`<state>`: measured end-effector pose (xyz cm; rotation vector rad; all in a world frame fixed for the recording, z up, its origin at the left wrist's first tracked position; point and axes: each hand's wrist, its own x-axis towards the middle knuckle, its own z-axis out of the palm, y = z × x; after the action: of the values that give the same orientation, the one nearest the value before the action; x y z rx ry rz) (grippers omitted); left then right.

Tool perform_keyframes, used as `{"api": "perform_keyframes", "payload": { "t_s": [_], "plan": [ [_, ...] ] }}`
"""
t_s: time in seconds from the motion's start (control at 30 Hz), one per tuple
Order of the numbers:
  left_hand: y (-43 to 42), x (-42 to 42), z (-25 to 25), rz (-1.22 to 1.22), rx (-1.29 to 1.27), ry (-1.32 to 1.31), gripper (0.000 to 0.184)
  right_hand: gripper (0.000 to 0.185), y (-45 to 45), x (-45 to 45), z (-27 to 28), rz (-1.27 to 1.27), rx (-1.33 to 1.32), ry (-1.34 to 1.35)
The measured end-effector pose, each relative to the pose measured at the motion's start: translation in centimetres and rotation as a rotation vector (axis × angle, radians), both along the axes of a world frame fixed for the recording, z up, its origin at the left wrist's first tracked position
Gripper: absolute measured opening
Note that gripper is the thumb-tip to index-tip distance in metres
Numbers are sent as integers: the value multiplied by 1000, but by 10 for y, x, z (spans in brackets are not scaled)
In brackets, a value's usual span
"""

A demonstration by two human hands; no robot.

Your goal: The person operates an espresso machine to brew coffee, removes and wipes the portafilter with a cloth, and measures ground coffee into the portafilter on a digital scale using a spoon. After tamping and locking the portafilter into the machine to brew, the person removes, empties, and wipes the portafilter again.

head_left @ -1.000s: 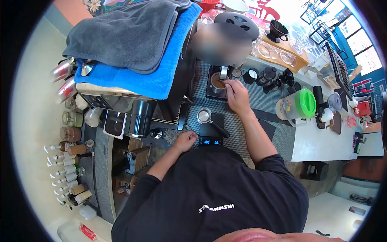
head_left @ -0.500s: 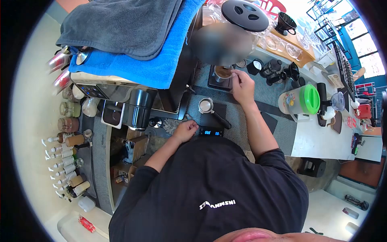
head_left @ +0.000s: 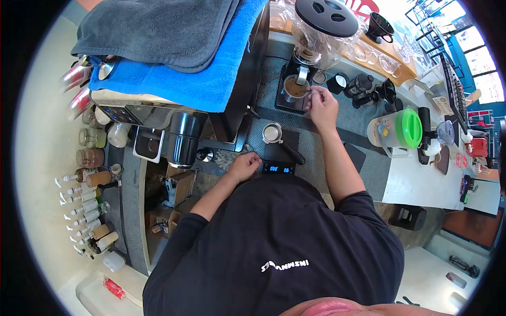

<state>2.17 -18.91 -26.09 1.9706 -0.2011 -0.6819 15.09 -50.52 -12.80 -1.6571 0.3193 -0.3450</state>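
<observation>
In the upper middle of the frame, the cup (head_left: 291, 98) stands on the dark base of a grinder, just below its silver spout (head_left: 302, 75). To work its contents well, your best course is probably small, low strokes, clear of the spout, so nothing spills over the rim. The cup looks round and silvery, open at the top, with brown grounds (head_left: 294, 89) inside. At its right edge, your right hand (head_left: 323, 108) has thumb and fingers pinched together, seemingly on a thin handle (head_left: 309, 90). Nearer the centre lies a portafilter (head_left: 272, 134). Below that, your left hand (head_left: 245, 166) rests loosely curled beside a lit scale (head_left: 279, 169); whether it holds anything, you cannot tell.
</observation>
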Motion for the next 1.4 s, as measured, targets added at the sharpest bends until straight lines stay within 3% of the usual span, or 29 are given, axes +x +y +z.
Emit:
{"api": "perform_keyframes", "payload": {
  "t_s": [0.27, 0.37, 0.47, 0.67, 0.77, 0.87, 0.93, 1.0, 1.17, 1.3, 1.4],
  "plan": [
    [0, 1, 2, -1, 9, 3, 19, 18, -7, -11, 2, 20, -480, -319],
    [-1, 0, 0, 0, 5, -19, 18, 18, 2, -15, 5, -49, -217, -116],
    [-1, 0, 0, -3, -10, -9, 18, 18, -1, -12, 10, -80, -243, 31],
    [0, -1, -7, -2, -30, 13, 17, 17, 1, -17, 32, 10, -768, -495],
    [1, 0, -7, -11, -36, -33, 16, 18, 1, -11, 18, 69, -788, -446],
    [1, 0, -1, -9, -7, -1, 16, 20, 5, -9, 13, -50, -596, -113],
    [2, -1, -6, -3, -51, 10, 16, 21, -1, 0, 2, -64, -148, 55],
    [1, 0, -7, -7, -79, -29, 16, 21, -2, 3, 0, -70, 83, 41],
    [0, -1, -5, 12, -55, -6, 15, 20, -3, -3, 0, -66, 222, -23],
    [0, -1, 1, -3, -40, -12, 16, 17, -8, -10, 3, 53, -346, -146],
    [0, 0, 1, 3, -25, 10, 16, 17, -10, -14, 9, 21, -478, -212]
  ]
}}
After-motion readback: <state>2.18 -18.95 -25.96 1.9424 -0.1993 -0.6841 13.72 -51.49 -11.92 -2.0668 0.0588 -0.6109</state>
